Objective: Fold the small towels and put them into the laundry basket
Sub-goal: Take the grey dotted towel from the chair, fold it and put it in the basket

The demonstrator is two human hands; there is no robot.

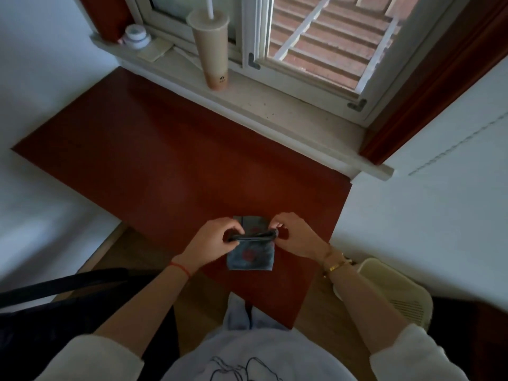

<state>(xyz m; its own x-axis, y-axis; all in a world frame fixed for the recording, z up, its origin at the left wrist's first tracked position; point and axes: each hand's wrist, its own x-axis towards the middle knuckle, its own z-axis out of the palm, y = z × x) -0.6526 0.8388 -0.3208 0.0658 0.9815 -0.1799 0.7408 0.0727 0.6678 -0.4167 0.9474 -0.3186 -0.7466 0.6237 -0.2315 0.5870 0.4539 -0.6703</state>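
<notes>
On the sill (288,108), at far left, sits a small white jar (135,35). A tall cup (211,50) with a straw stands to its right. Below, over the red-brown bench (154,160), your left grip (211,239) pinches the left end of a raised fold in the towel (250,257), fingers curled round the cloth. The towel is blue-grey with red marks and lies close to the bench's near edge, its near part flat on the surface. Your right grip (297,235) pinches the right end of the same fold. Further right, beside the bench, sits the cream basket (395,287), partly hidden by your right forearm.
</notes>
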